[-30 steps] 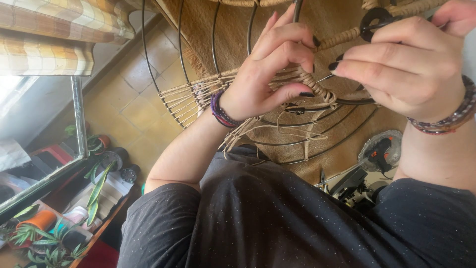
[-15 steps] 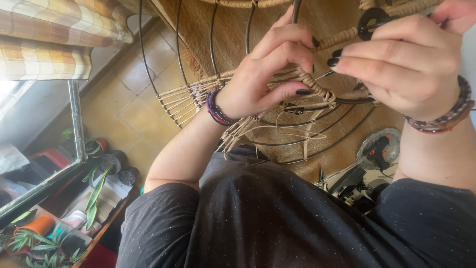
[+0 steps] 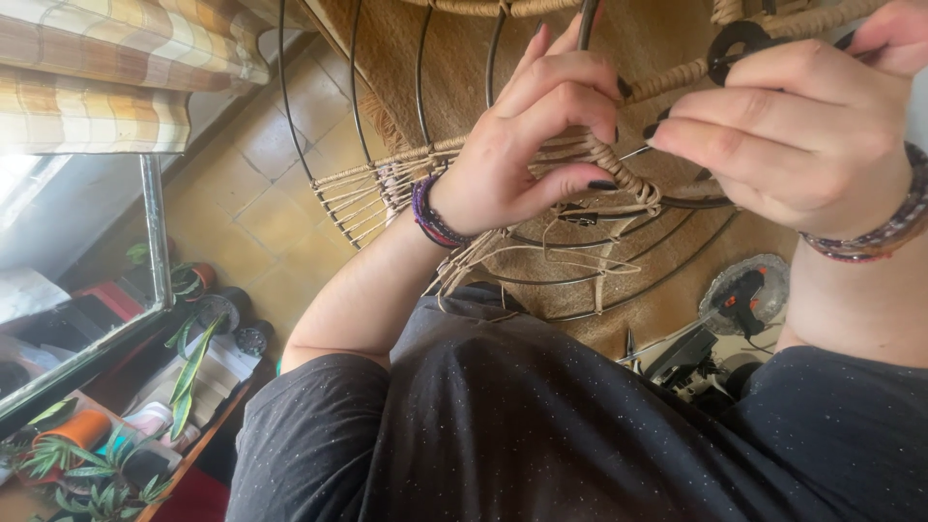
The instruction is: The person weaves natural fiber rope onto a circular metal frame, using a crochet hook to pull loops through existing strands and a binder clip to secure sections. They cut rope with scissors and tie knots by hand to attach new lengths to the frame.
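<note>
Flanking tan floor tiles (image 3: pixel 261 203), potted plants (image 3: pixel 92 464)

Tan tiled floor (image 3: pixel 261 193) left of the fingers, checked blind (image 3: pixel 106 77) over a bright window (image 3: pixel 29 193), potted plants (image 3: pixel 87 464) below.

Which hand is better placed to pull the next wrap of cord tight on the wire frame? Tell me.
Probably the left hand: its fingertips already pinch the tan cord at the wrapped spot on the wire frame. The right hand sits further along, steadying.
</note>
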